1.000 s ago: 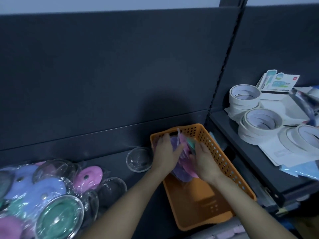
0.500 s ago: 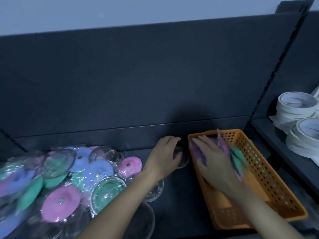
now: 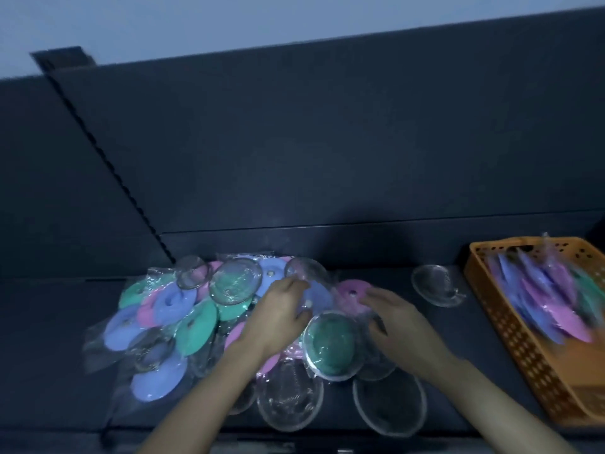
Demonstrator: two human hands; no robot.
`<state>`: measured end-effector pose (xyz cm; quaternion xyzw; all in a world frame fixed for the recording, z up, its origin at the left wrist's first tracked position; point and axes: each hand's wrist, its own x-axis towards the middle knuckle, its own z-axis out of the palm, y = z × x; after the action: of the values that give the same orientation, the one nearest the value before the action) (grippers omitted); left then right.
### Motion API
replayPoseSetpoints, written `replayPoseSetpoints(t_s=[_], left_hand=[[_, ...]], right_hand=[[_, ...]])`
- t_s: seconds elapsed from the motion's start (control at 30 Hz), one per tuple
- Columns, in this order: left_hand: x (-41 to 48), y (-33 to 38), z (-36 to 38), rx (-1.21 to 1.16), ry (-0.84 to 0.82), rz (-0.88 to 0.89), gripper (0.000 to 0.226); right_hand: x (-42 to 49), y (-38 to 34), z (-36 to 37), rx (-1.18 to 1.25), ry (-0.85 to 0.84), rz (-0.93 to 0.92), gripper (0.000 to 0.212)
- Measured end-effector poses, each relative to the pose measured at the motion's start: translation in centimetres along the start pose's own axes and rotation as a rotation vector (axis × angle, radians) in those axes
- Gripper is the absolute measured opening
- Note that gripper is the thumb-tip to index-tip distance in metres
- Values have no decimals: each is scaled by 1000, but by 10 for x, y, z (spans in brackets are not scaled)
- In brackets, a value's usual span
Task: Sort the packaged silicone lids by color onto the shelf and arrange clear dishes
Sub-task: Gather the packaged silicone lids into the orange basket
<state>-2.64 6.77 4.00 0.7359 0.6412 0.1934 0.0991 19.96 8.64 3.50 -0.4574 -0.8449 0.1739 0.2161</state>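
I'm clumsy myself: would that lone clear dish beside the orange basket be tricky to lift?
Probably slippery: the clear dish looks smooth and glossy. Likely stiff, perhaps breakable; glass or plastic, I cannot tell. Shallow, round, it should sit steady.

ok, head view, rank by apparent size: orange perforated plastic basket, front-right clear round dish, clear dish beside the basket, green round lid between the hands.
1. Orange perforated plastic basket.
2. Front-right clear round dish, green round lid: alike, unranked.
3. Clear dish beside the basket, farther back.
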Motion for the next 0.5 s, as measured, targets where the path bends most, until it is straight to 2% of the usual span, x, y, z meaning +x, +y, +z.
replayPoseSetpoints(t_s=[0.13, 0.27, 0.4, 0.5], left_hand=[[-26, -51, -13, 35, -151, -21, 57], [-48, -80, -14, 29, -403, -16, 97], [-55, -89, -14, 144, -472, 18, 114], [-51, -88, -10, 238, -454, 85, 103]], right_hand=[[0, -32, 42, -70, -142, -136, 34], [-5, -35, 80, -357, -282, -88, 64], [-7, -27, 82, -366, -247, 2, 68], [-7, -19, 73, -317, -167, 16, 61]])
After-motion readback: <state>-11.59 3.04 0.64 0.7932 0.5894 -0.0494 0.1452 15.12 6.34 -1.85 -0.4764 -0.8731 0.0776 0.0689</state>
